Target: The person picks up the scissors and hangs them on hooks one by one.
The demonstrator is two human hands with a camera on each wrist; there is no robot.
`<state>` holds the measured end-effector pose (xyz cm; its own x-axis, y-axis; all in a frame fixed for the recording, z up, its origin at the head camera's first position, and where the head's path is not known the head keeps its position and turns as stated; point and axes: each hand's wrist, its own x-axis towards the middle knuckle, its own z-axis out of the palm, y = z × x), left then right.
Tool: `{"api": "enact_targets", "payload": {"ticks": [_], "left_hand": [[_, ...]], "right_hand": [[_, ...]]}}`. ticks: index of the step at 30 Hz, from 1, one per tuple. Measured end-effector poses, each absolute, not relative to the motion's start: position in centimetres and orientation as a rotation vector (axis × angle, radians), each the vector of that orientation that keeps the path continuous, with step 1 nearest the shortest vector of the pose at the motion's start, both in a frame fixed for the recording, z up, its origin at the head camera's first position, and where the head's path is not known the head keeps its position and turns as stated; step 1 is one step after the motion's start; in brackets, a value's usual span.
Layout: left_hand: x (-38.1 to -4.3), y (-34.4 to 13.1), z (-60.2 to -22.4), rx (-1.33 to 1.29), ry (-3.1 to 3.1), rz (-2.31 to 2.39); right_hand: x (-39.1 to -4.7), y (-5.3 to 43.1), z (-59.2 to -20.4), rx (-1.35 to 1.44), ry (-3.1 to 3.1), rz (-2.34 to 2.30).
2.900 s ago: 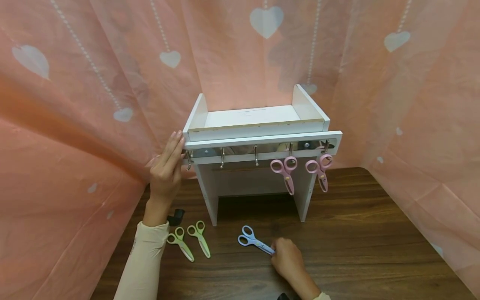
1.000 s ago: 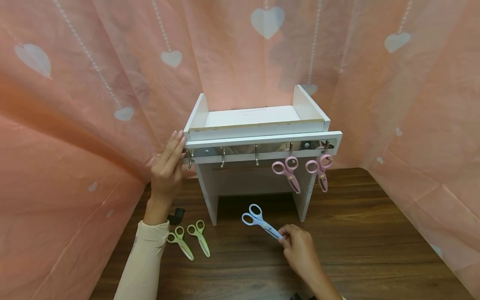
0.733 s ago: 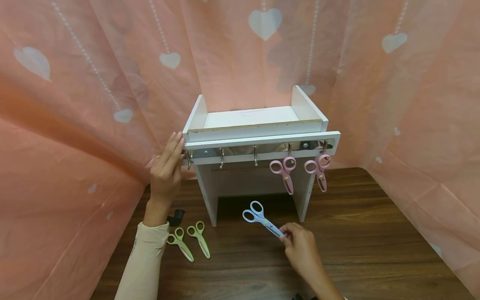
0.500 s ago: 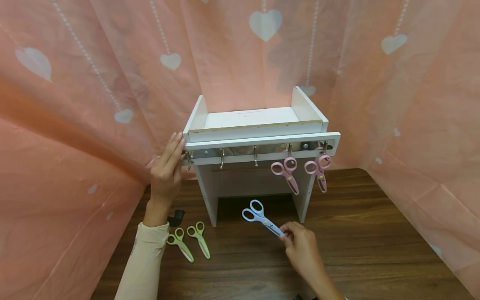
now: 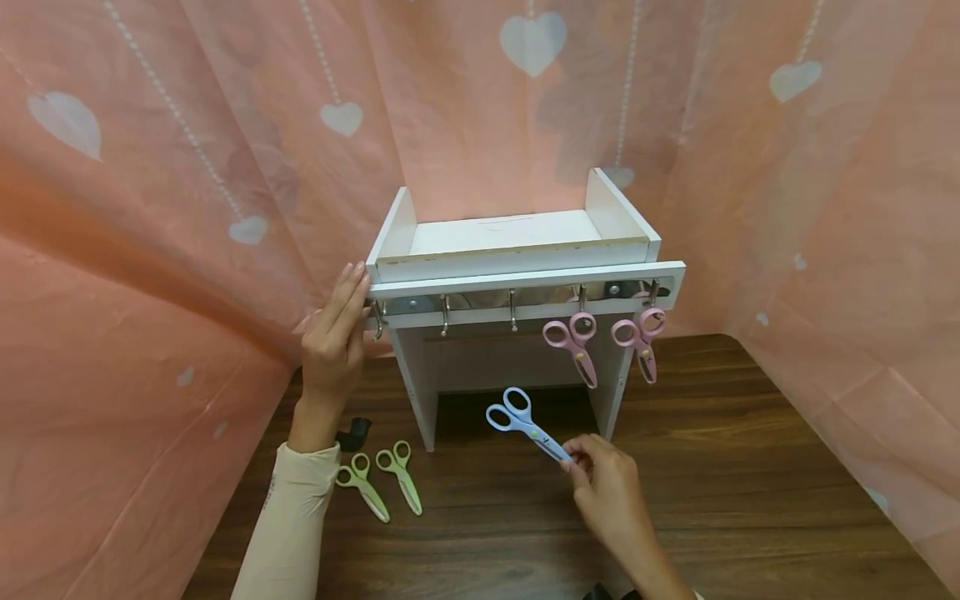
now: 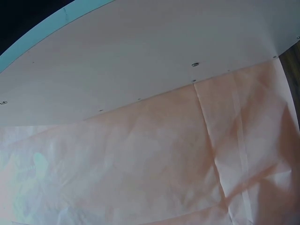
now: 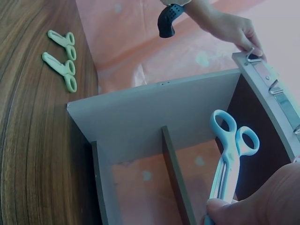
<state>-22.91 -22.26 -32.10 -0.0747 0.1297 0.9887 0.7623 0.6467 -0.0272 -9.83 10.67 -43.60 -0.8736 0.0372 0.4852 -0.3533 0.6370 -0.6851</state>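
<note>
My right hand (image 5: 611, 487) pinches a pair of blue scissors (image 5: 528, 427) by the blade end. The handle loops point up and to the left, in front of the shelf's lower opening. In the right wrist view the blue scissors (image 7: 229, 159) rise from between thumb and fingers. My left hand (image 5: 333, 337) rests with straight fingers against the left end of the white hook rail (image 5: 480, 315). Two pink scissors, one (image 5: 573, 342) and another (image 5: 640, 340), hang by a loop from the two rightmost hooks. The other hooks, such as the middle hook (image 5: 513, 310), hold nothing.
Two green scissors, one (image 5: 363, 487) and another (image 5: 401, 477), lie on the brown wooden table (image 5: 720, 467) beside my left forearm. The white shelf (image 5: 517, 258) stands behind the rail. Pink curtains (image 5: 825, 208) with hearts surround the table.
My right hand has lifted the blue scissors off the table and raised them toward the rail. The left pink scissors have swung slightly. My left hand has stayed on the rail.
</note>
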Motion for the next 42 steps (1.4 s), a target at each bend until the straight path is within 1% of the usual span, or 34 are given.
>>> {"api": "enact_targets", "payload": {"ticks": [18,42], "left_hand": [[-22.9,-22.4,-32.1,-0.744,-1.59,-0.614],[-23.0,-22.2,-32.2,-0.756,-1.582,-0.618]], "right_hand": [[-9.6,10.7,-41.7,0.264,-2.336,1.14],[-9.7,10.3,-40.4,0.287,-2.226,1.194]]}}
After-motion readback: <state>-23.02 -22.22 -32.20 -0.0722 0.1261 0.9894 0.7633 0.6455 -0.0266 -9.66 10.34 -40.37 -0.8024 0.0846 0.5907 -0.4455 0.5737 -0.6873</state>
